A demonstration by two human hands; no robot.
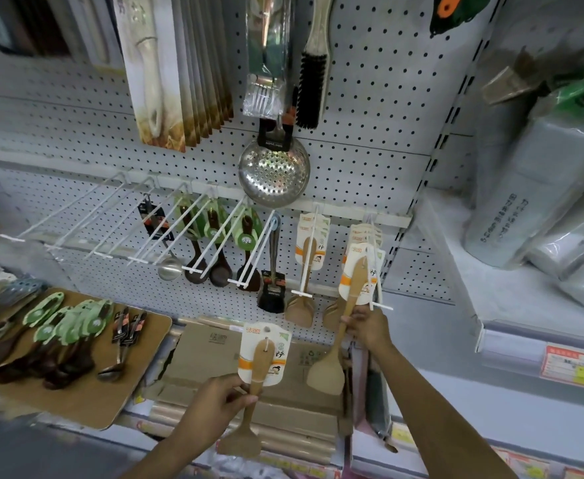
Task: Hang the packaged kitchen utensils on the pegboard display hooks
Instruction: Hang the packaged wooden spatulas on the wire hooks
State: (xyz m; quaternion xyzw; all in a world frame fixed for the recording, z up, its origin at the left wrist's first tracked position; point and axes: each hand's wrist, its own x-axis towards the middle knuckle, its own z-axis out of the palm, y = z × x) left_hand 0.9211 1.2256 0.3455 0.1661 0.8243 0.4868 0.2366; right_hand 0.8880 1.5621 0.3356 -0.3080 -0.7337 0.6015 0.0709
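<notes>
- Store aisle: white pegboard [370, 108] with long white display hooks [193, 233]; a brown board [86, 402] at near left carries more carded utensils.
- Right hand [366, 328], fingers clamped on a carded wooden spatula [345, 316] at the far-right hook [376, 288]; card up, blade down.
- Left hand [214, 406], fingers clamped on a second wooden spatula [256, 375], below the hooks, near-vertical, blade toward the viewer.

Two carded wooden spatulas [262, 357] [354, 288], one at the rightmost hook [375, 271]
</notes>
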